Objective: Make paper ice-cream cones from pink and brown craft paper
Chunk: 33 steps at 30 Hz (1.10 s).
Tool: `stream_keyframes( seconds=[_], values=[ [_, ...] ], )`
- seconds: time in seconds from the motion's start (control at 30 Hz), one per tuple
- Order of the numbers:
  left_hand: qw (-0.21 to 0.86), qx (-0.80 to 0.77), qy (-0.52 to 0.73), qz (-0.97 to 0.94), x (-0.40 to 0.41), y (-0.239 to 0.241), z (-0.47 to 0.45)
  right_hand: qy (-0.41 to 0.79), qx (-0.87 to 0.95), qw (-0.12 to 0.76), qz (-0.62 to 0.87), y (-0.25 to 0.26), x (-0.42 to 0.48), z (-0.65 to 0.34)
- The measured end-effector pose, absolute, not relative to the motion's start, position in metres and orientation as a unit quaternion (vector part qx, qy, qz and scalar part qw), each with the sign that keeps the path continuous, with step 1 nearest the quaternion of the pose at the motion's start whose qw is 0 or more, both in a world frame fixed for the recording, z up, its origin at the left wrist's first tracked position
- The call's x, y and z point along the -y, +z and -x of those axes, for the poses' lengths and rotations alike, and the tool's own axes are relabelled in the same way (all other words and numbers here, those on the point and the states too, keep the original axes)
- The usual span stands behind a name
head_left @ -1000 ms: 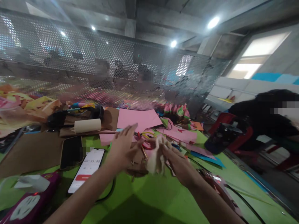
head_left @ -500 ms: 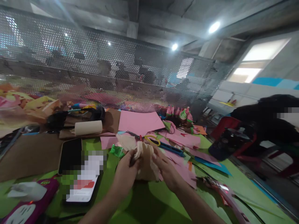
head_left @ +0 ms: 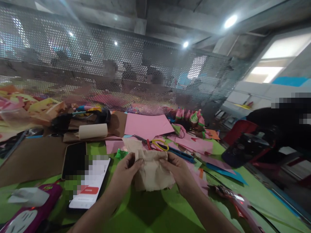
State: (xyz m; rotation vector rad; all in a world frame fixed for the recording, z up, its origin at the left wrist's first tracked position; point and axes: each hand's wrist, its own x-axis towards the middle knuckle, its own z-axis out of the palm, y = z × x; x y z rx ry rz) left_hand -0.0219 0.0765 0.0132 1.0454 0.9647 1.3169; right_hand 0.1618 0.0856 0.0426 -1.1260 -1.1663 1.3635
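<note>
Over the green table, a crinkled beige piece of crepe paper hangs between my two hands. My left hand pinches its upper left corner with the thumb in front. At the upper right corner, my right hand pinches it in the same way. The top edge looks folded or gathered, and the lower part droops towards me. Just behind lie another beige scrap, scissors with yellow handles and a blue cutter. A shiny green wrapper is beside my left fingers.
Left are a lit phone, a dark phone, a purple power strip and a beige roll. Pink sheets and cupcake-like crafts stand behind. A pink glue gun lies right. A person sits far right.
My hands have moved apart, spreading the crepe paper from a narrow upright bunch into a wider piece held by its upper corners. The view has shifted slightly.
</note>
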Motion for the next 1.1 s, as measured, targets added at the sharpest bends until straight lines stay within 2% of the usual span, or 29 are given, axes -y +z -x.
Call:
stream_keyframes(
  seconds=[0.2,0.33,0.43,0.6,0.73,0.97,1.1],
  values=[
    [0.609,-0.404,0.566,-0.38,-0.071,0.021,0.025,0.59,0.43,0.501,0.465,0.043,-0.085,-0.166],
    [0.636,-0.378,0.552,-0.385,-0.072,0.018,0.029,0.55,0.48,0.499,0.467,0.042,-0.086,-0.172],
    [0.608,-0.395,0.555,-0.408,-0.075,0.015,0.028,0.527,0.522,0.489,0.458,0.045,-0.086,-0.175],
    [0.532,-0.411,0.595,-0.442,-0.079,0.01,0.022,0.591,0.511,0.469,0.412,0.048,-0.083,-0.17],
    [0.541,-0.406,0.587,-0.445,-0.081,0.006,0.021,0.583,0.503,0.439,0.462,0.042,-0.087,-0.168],
    [0.607,-0.401,0.553,-0.406,-0.08,0.01,0.026,0.603,0.455,0.471,0.456,0.038,-0.091,-0.17],
    [0.587,-0.442,0.531,-0.421,-0.077,0.014,0.026,0.559,0.478,0.481,0.477,0.042,-0.09,-0.168]
  ],
)
